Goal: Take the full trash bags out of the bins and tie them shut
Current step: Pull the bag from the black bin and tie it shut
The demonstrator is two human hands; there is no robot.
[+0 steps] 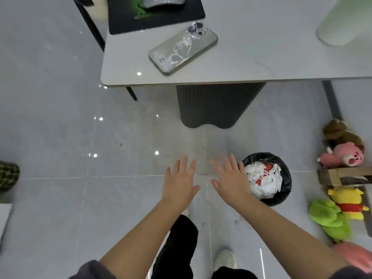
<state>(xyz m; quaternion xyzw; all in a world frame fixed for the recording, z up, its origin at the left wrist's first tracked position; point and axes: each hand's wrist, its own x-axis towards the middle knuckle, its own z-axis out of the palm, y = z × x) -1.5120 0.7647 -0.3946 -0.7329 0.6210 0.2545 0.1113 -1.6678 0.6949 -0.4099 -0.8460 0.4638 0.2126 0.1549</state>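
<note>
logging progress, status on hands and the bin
Left hand and right hand open, empty. Black-lined round bin full of crumpled white paper, bag untouched. Nothing in the way.

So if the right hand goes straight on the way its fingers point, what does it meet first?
The right hand points up-left in the picture, past the bin. Bare floor lies ahead, then perhaps the dark table base; depth is unclear.
</note>
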